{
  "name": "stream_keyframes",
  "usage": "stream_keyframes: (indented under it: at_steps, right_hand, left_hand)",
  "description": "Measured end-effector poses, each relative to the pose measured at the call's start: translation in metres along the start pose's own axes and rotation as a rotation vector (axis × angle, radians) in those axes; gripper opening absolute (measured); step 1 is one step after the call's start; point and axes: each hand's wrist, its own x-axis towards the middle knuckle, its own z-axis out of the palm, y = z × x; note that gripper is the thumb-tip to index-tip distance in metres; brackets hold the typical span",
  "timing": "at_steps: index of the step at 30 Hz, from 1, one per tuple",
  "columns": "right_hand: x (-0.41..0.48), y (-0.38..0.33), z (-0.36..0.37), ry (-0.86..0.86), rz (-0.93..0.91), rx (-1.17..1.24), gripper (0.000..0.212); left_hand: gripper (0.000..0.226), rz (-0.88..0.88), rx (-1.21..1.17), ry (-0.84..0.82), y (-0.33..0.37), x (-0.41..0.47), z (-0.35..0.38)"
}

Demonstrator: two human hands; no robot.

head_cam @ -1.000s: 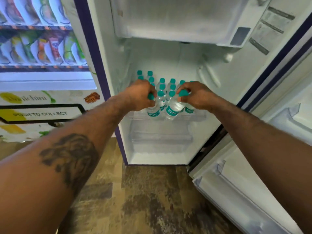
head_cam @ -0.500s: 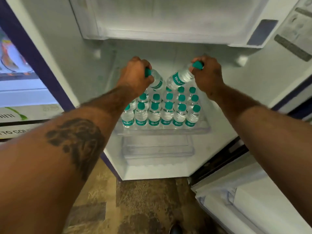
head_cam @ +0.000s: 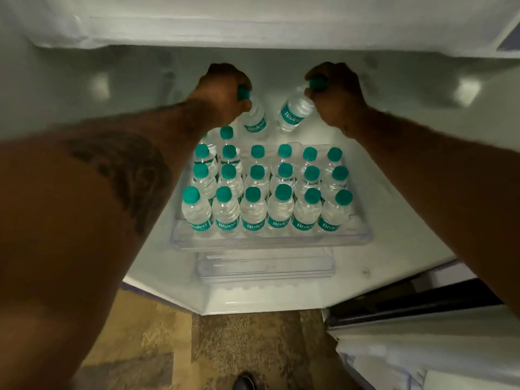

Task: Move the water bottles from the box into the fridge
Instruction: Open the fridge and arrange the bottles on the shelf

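Lowering two tilted bottles onto a nearly full shelf is the main risk at this stage. The left bottle (head_cam: pixel 256 119) and right bottle (head_cam: pixel 295 114) hang by their caps, bases angled inward toward each other, above the rear of the shelf (head_cam: pixel 270 244). If either base lands on a green cap in the rows (head_cam: pixel 254 209) rather than in a gap, it may topple a neighbour, and the tight packing could carry the fall along a row. A cap-only hold gives little control over swing, and a slip would drop the bottle onto the rows. The two bases are near each other and could knock together during descent.

Free space appears to remain behind the third row, right of the rear bottle (head_cam: pixel 226 132), though shadow and lens distortion leave its extent uncertain.

Each bottle hangs below and inward of its hand. The left hand (head_cam: pixel 225 88) grasps the left bottle's cap, fingers curled round it. The right hand (head_cam: pixel 334 91) grasps the right bottle's cap likewise. Both hands are deep inside the fridge (head_cam: pixel 394 192), beneath the freezer (head_cam: pixel 253 21). The box is out of view.
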Motion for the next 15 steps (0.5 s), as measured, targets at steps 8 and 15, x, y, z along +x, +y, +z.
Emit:
stream_keyframes:
  at_steps: [8,15]
  right_hand:
    - [-0.001,0.004,0.040,-0.177,-0.005,0.021,0.031]
    - [-0.010,0.007,0.068,-0.328,-0.060,-0.038,0.033]
  left_hand:
    - [0.038,0.058,0.084,-0.229,-0.014,0.024,0.046]
    - [0.044,0.061,0.140,-0.284,-0.023,0.028,0.073]
